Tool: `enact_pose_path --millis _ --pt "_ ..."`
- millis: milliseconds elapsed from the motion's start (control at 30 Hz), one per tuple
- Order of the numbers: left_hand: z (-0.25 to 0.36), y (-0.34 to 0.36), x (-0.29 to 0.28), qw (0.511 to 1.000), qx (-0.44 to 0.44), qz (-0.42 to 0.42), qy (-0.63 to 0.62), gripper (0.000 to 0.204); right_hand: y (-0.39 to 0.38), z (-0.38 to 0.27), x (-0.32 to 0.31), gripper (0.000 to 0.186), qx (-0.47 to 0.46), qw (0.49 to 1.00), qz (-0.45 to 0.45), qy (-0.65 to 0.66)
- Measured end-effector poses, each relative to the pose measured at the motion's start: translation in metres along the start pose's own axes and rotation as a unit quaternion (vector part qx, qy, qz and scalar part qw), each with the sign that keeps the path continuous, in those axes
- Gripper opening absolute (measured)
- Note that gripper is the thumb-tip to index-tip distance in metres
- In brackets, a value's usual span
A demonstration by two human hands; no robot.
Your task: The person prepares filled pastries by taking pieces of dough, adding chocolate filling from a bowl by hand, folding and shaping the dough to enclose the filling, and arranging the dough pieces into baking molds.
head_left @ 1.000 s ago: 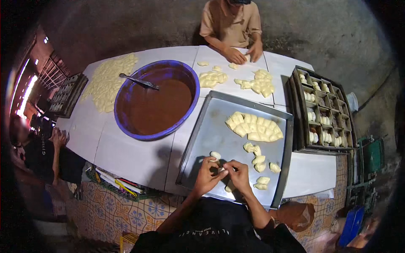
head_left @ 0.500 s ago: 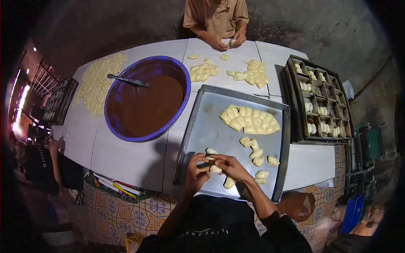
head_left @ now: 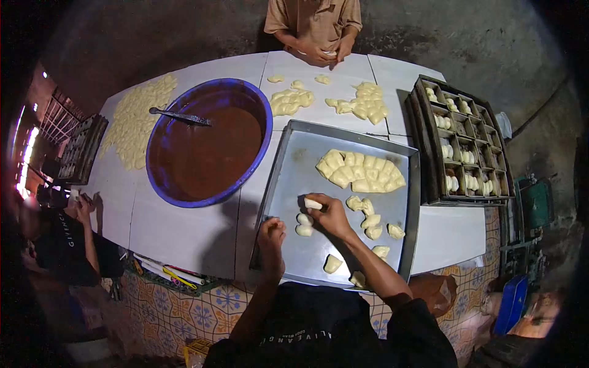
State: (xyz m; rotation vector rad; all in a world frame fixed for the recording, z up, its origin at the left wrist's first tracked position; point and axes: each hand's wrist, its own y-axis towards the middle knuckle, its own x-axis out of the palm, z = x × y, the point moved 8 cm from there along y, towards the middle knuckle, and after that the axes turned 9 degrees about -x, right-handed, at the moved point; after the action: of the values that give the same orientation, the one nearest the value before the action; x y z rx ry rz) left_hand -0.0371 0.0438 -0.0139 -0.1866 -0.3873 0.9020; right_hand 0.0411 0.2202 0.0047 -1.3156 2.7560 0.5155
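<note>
My right hand (head_left: 331, 216) is closed around a small piece of pale dough (head_left: 313, 203), holding it just over the metal tray (head_left: 283, 178). Below that piece, two smooth dough balls (head_left: 304, 224) touch each other on the tray. At the tray's left edge my left hand (head_left: 272, 238) is loosely closed, its fingers curled, with nothing visible in them. A large slab of joined dough pieces (head_left: 362, 172) lies toward the tray's far side. A short chain of dough (head_left: 369, 219) and several loose lumps (head_left: 396, 232) lie to the right of and nearer than my right hand.
Left of the tray stands a blue basin (head_left: 211, 199) of brown filling with a utensil (head_left: 181, 116) in it. A divided rack (head_left: 463, 147) with dough balls stands right. Dough covers the table's far left (head_left: 141, 116). A co-worker (head_left: 314, 30) works opposite, another person (head_left: 73, 227) at left.
My hands have parted. Two dough balls now rest on the tray where they had been, and my right hand has moved up with a dough piece. My left hand has drawn back left.
</note>
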Motion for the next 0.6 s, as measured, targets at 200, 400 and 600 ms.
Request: enact_pose_path --millis 200,400,600 --pt "-0.028 -0.014 -0.004 0.984 -0.174 0.035 -0.007 0.049 -0.008 0.044 0.010 0.036 0.013 0.993 -0.045 -0.110" --pt "-0.072 0.008 -0.014 0.983 -0.181 0.009 -0.004 0.049 -0.017 0.028 0.027 0.039 -0.078 0.962 -0.174 -0.194" --pt "-0.095 0.040 -0.083 0.949 0.086 0.109 0.284 0.020 -0.046 0.010 0.077 0.057 -0.222 0.879 -0.248 -0.340"
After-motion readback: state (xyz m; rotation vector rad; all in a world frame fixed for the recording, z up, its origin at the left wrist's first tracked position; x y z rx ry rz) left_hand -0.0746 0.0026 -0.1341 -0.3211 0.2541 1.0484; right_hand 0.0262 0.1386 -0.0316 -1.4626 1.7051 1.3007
